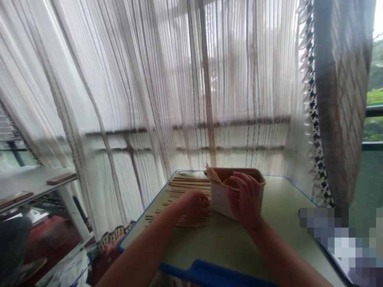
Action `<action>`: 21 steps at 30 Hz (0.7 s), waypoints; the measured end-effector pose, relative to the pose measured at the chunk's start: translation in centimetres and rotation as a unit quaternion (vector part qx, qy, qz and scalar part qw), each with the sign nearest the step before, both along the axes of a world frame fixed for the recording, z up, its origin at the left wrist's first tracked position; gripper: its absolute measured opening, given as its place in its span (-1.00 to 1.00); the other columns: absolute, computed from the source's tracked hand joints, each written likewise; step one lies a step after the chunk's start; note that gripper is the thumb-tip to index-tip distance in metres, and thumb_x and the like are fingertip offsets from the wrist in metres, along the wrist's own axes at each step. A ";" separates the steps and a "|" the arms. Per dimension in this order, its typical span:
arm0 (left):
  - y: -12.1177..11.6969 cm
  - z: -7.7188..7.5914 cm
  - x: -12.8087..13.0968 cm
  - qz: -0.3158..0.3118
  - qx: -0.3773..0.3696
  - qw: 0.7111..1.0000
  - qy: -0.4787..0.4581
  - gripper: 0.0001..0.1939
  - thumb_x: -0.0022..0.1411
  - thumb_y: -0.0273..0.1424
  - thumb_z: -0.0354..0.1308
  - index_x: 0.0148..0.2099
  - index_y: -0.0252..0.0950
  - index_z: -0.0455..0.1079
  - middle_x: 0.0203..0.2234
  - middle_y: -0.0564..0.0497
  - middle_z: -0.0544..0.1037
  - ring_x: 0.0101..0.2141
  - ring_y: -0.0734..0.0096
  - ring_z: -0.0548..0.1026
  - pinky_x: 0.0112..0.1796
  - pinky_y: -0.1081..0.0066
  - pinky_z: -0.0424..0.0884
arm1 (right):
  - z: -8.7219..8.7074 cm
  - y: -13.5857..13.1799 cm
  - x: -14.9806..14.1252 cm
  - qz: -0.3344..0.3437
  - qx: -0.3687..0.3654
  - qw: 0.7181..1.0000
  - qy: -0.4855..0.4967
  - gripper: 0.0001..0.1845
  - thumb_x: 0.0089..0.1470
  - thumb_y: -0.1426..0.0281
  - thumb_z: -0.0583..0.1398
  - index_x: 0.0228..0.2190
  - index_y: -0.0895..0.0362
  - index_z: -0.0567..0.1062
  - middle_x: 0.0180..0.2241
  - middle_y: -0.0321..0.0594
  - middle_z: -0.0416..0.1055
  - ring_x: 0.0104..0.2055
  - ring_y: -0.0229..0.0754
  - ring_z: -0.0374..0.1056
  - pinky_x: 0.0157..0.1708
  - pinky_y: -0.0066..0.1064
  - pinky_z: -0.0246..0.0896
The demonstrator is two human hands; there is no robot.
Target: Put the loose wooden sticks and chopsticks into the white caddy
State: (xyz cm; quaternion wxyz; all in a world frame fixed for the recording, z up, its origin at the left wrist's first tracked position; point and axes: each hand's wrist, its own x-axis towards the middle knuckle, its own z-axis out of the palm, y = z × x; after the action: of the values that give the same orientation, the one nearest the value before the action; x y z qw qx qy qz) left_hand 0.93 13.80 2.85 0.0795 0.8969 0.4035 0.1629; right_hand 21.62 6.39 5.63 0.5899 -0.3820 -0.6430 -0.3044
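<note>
Box (220, 201) touches right hand (247, 197), grip half-curled.

Sticks (189, 182) left of box (222, 201), on table (221, 245)

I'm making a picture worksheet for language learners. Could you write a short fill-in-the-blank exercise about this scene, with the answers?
1. The hand at the open top of the box is the person's ____ hand.
2. In the picture, the thin sticks lie to the ____ of the box.
3. The table has edging coloured ____.

Missing words: right; left; blue.
</note>
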 end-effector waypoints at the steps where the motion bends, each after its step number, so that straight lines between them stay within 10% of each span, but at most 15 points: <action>1: 0.0 -0.1 0.2 -0.021 0.008 1.000 -0.006 -0.75 0.08 -0.23 0.11 -0.33 -0.28 0.51 -0.51 0.02 0.49 -0.47 0.47 0.35 -0.37 0.46 0.28 | 0.0 -0.1 0.0 0.005 -0.002 1.000 0.001 -0.66 -0.02 0.43 0.16 -0.13 0.08 0.30 -0.09 -0.11 0.34 0.01 -0.02 0.19 -0.01 -0.10 0.08; 7: 0.0 0.1 0.2 -0.106 -0.024 0.994 0.003 -0.79 0.02 -0.36 0.18 -0.28 -0.30 0.54 -0.45 -0.03 0.50 -0.42 0.44 0.37 -0.31 0.44 0.30 | 0.6 -0.5 0.3 0.020 -0.022 0.999 0.026 -0.75 0.00 0.44 0.14 -0.21 0.07 0.34 -0.14 -0.13 0.35 -0.04 -0.04 0.21 0.00 -0.10 0.06; 21: -0.2 0.0 0.7 -0.076 0.039 0.996 -0.016 -0.87 0.03 -0.45 0.09 -0.34 -0.29 0.44 -0.41 0.03 0.47 -0.39 0.49 0.36 -0.31 0.49 0.29 | 0.8 -0.5 0.3 0.019 -0.020 1.000 0.014 -0.80 -0.01 0.46 0.14 -0.27 0.07 0.35 -0.20 -0.17 0.36 -0.08 -0.09 0.22 -0.04 -0.17 0.08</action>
State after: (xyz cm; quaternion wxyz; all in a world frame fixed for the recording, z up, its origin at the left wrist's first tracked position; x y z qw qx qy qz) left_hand 1.64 13.57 2.83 0.0633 0.9247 0.3258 0.1864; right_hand 21.96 5.90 6.44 0.5967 -0.3853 -0.6480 -0.2750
